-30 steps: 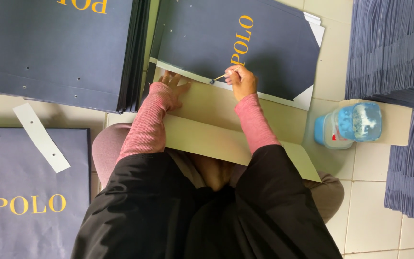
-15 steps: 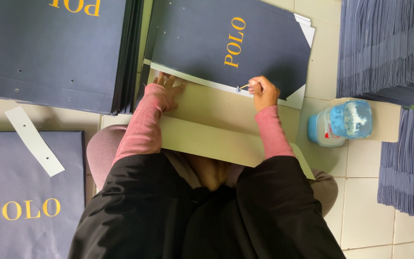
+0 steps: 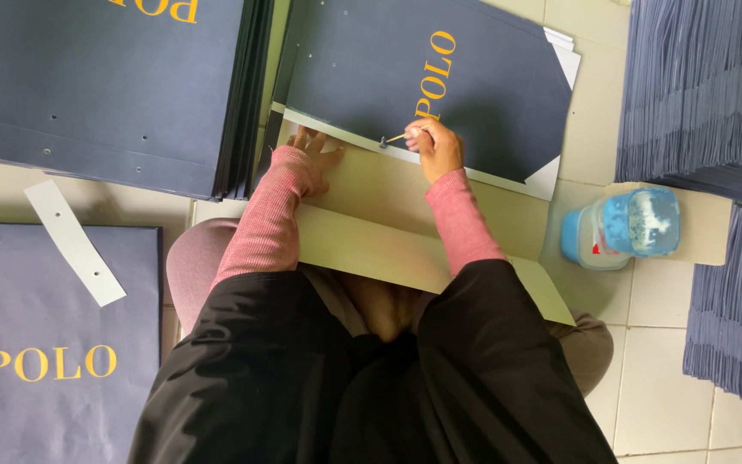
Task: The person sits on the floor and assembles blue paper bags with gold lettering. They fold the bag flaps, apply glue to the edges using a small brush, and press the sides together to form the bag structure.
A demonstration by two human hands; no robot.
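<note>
Along the folded top edge of the navy paper bag (image 3: 440, 86): right hand (image 3: 436, 148) pinching a thin stick (image 3: 395, 137), tip pointing left toward the flat, empty left hand (image 3: 313, 148).

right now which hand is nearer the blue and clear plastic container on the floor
Right. The right hand holds a thin stick at the cardboard's edge, on the side toward the plastic container. The left hand presses the beige cardboard farther away.

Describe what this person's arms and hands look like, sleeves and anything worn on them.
Both arms wear snug pink knit sleeves with ribbed cuffs at the wrists, emerging from a loose black outer garment. The left hand and right hand are bare: no gloves, and no rings or watch visible.
</note>
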